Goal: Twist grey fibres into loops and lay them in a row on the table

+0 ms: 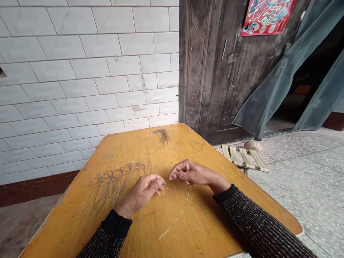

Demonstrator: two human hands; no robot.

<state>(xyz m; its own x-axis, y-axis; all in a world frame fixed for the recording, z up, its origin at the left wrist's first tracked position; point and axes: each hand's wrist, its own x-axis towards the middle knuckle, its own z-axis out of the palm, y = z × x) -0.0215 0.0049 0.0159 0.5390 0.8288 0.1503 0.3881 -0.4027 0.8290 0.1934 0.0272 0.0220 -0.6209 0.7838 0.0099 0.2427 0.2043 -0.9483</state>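
Observation:
A thin, pale wire [180, 214] runs between my two hands over the middle of the table. My left hand [145, 190] pinches it between thumb and fingertips. My right hand [191, 172] pinches it a short way to the right, and its loose end curves down from under that hand toward the table's near side. Left of my left hand lies a spread of looped wires [113, 179] with long straight tails. Farther back rests a small bundle of wires [162, 135]. Where exactly the wire passes inside the fingers is hidden.
The wooden table [172, 247] has a bent wire piece [197, 146] lying on its right side. A white tiled wall [88, 68] and a dark door [215, 71] stand behind it. To the right is a folding stool [243, 157] with pale straps, near a grey-green curtain [279, 79].

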